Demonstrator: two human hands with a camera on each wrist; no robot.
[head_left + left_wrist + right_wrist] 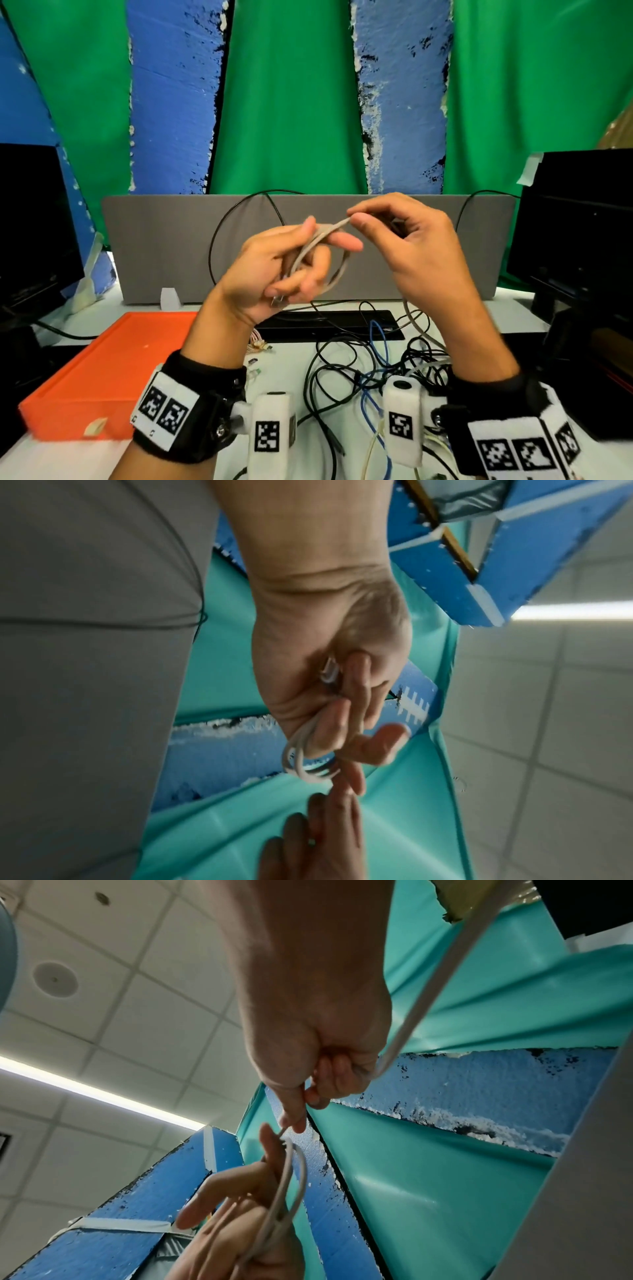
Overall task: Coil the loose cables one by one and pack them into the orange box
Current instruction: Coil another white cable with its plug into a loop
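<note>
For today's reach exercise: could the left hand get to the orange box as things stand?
Probably yes. The orange box lies open on the left hand's own side with nothing between them, though that hand holds the grey cable coil.

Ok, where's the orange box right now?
In the head view the orange box sits on the table at lower left, beside the left hand's wrist.

1. Our left hand (281, 270) and right hand (407, 240) meet above the table (294, 356), the cable coil (318, 253) between them.
2. The box (102, 370) sits on the table to our left.
3. The loose cables (376, 370) lie right of the box, below our hands.
4. A partition panel (164, 246) stands behind them.
5. Monitors flank the panel: one at left (30, 222), one at right (582, 222).
</note>
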